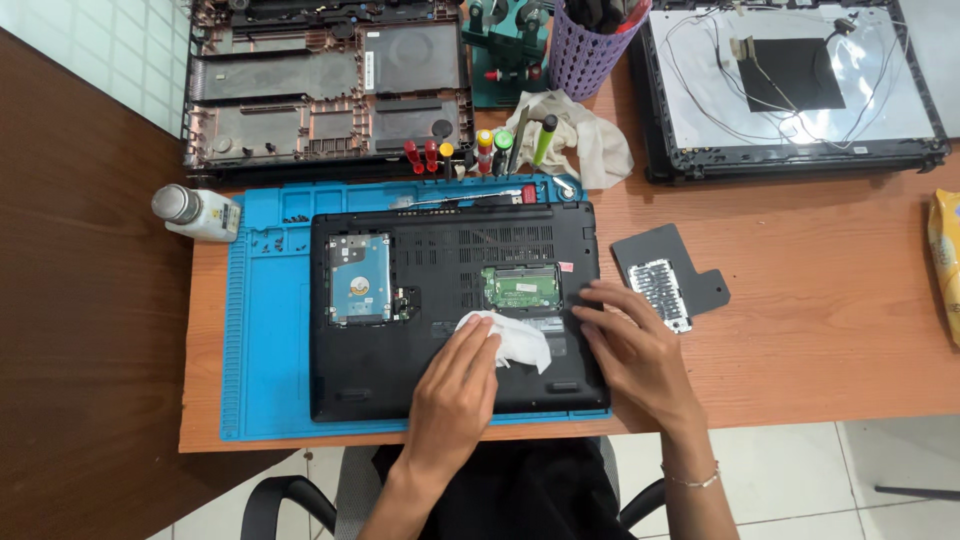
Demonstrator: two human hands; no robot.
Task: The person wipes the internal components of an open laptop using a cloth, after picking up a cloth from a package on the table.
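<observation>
A black laptop (400, 370) lies upside down on a blue work mat (265, 340), its bottom hatch off, showing a silver hard drive (359, 278) and a green memory board (521, 287). My left hand (455, 395) presses a crumpled white wipe (517, 338) onto the laptop's underside, just below the memory board. My right hand (635, 345) rests flat on the laptop's right edge, fingers spread, holding nothing. The removed black hatch cover (668, 278) lies on the wooden table to the right of my right hand.
A small white bottle (197, 212) lies at the mat's far left corner. Screwdrivers (485, 150) and a white cloth (590, 140) sit behind the mat. A stripped laptop base (320, 80), a purple tool cup (585, 50) and an open lid shell (790, 90) line the back. A yellow packet (945, 270) is at the right edge.
</observation>
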